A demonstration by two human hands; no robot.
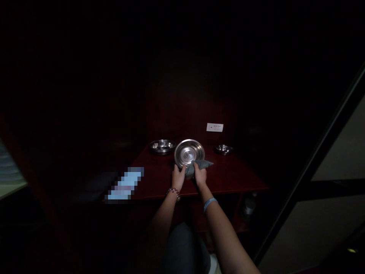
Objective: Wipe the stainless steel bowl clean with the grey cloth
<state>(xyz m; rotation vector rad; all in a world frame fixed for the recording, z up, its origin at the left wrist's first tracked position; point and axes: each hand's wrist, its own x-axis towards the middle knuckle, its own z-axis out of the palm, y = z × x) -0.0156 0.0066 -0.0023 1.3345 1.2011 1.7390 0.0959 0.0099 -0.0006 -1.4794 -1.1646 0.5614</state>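
A shiny steel basin point(189, 150) is held up and tilted toward me over the dark red table. My left hand point(178, 177) grips its lower left rim, thumb on the inside. On the lower right, my right hand point(200, 176) is closed on a grey-green cloth point(204, 164), pressed against the basin's rim. Part of the cloth hangs between my hands and its tip sticks out to the right. The undersides of both hands' fingers are hidden behind the basin and cloth.
Left of the basin stand wider steel basins point(162, 146); a smaller steel bowl point(224, 149) sits at right. A white socket plate point(215, 127) is on the back wall. A blurred-out bright patch point(125, 184) lies at the table's left. Below right is a bottle point(249, 208).
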